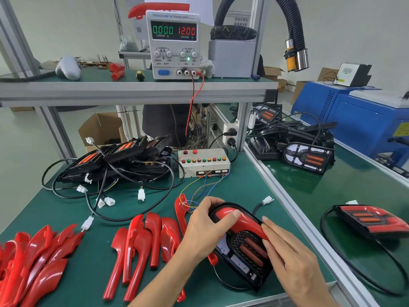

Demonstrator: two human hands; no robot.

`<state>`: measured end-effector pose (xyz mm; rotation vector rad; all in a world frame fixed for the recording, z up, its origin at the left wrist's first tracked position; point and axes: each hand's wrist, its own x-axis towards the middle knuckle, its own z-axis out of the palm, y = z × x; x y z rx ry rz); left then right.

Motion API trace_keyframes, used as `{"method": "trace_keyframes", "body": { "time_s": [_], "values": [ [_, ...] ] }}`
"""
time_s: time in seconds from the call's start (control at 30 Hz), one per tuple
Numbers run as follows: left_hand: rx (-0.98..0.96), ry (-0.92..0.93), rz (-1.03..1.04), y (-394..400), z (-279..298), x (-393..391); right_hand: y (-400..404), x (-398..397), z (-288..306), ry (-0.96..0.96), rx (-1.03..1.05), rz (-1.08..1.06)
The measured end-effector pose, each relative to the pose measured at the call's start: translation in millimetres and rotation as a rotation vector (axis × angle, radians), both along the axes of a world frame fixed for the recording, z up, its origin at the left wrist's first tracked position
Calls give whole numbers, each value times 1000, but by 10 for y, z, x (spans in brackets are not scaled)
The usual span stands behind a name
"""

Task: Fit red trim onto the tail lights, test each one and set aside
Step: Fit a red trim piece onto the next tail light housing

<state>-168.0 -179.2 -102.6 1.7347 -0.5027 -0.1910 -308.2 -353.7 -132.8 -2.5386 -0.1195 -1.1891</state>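
Note:
A black tail light (243,253) lies on the green mat near the front edge, with a red trim piece (245,224) lying across its top. My left hand (205,229) grips the light's upper left edge, thumb pressing on the trim. My right hand (290,255) presses its fingers on the trim's right end and the light's right side. The light's cable ends in a white connector (267,200), unplugged. Loose red trims (141,244) lie to the left, and more are piled at the far left (33,258). A tail light with red trim fitted (374,220) rests on the right bench.
A pile of untrimmed tail lights with cables (119,160) sits at the back left. A white test box with coloured buttons (203,162) stands behind my hands, its thin wires trailing forward. A power supply (174,43) reads 12.00 V on the shelf. More lights (307,156) lie at the right.

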Motion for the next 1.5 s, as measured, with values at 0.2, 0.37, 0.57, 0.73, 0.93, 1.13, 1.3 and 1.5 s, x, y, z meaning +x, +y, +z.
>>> {"method": "trace_keyframes", "body": {
  "time_s": [0.2, 0.37, 0.57, 0.73, 0.93, 1.13, 1.3, 1.5],
  "values": [
    [24, -18, -5, 22, 26, -17, 14, 5, -5, 1, 56, -19],
    [24, -29, 8, 5, 14, -24, 32, 11, -29, 5, 6, -53],
    [2, -19, -8, -6, 41, -38, 41, 21, -70, -11, 29, -72],
    [-2, -23, -25, 1, 49, -32, 51, 23, -63, -20, 86, -57],
    [-11, -35, -32, 4, 60, -22, 77, 15, 16, 51, 369, -54],
    [-38, 18, -49, 14, 30, 9, 66, -15, 99, 255, 643, -42],
    [-57, 76, -73, 12, 22, 42, 52, 0, 73, 341, 794, -26],
    [-51, 128, -125, 44, 29, 87, 26, 8, 54, 380, 879, 12]
  ]
}}
